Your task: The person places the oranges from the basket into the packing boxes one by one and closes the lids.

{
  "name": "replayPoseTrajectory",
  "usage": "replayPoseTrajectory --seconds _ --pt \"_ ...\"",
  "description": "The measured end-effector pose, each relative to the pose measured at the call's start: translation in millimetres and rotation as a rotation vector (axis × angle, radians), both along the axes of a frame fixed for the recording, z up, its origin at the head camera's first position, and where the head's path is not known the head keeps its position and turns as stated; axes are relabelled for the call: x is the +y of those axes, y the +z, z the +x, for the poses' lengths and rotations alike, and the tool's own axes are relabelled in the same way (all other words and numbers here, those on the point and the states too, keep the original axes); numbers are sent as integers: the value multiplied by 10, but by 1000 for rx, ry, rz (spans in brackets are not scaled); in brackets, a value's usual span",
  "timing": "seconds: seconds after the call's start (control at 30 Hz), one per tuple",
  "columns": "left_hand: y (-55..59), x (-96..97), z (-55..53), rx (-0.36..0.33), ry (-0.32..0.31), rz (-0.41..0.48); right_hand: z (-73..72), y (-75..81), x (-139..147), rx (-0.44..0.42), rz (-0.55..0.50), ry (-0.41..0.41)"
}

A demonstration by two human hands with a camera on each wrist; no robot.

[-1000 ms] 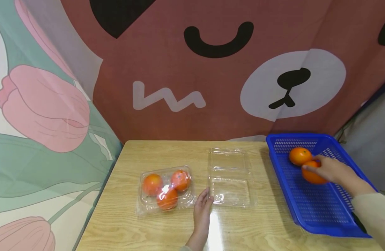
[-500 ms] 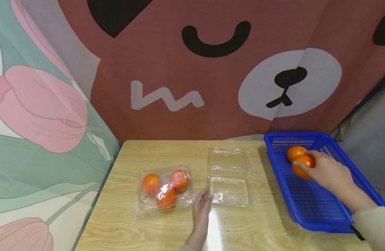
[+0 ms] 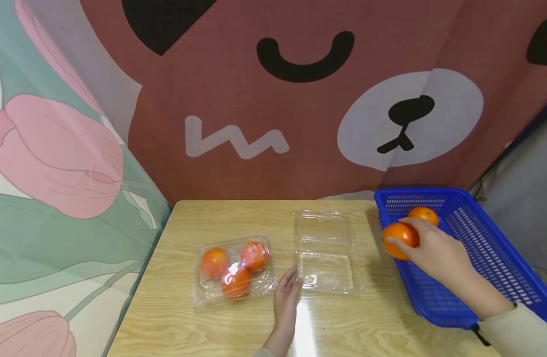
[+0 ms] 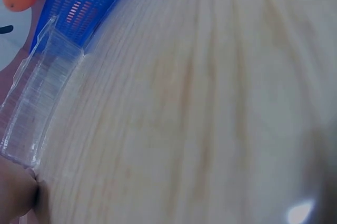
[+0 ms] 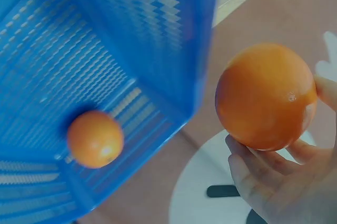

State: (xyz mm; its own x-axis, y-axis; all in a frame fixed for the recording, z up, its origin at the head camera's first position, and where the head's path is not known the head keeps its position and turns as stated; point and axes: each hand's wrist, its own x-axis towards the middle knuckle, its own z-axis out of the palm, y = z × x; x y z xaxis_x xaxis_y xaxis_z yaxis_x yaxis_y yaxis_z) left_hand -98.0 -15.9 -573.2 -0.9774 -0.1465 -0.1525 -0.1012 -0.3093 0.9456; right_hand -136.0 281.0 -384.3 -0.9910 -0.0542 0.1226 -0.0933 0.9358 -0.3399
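Observation:
My right hand grips an orange between thumb and fingers, above the blue basket's left rim. In the right wrist view the held orange is raised outside the basket wall. Another orange lies in the basket's far left corner. My left hand touches the near left corner of a clear plastic clamshell box with fairly straight fingers. That box lies with its lid folded back, nothing in it. In the left wrist view, only part of the hand shows beside the box.
A second clear clamshell box with three oranges inside stands on the left of the wooden table. The blue basket stands on the right. A printed cloth hangs behind the table's far edge.
My right hand has lifted the orange from the basket and carried it left to above the basket's left rim. My left hand stays at the clamshell box.

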Motion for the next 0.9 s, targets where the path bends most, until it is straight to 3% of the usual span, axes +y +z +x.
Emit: replayPoseTrajectory --seconds 0.27,0.5,0.7,0.9 --pt "-2 -4 -2 -1 2 2 19 -31 -342 51 -35 46" --pt "-1 -4 5 -11 -2 5 4 -91 -648 41 -87 76" --pt "-14 -5 4 -13 -8 -18 -41 -268 -836 108 -80 106" --pt "-7 -7 -2 -11 -17 -34 -71 -472 -945 119 -75 113"
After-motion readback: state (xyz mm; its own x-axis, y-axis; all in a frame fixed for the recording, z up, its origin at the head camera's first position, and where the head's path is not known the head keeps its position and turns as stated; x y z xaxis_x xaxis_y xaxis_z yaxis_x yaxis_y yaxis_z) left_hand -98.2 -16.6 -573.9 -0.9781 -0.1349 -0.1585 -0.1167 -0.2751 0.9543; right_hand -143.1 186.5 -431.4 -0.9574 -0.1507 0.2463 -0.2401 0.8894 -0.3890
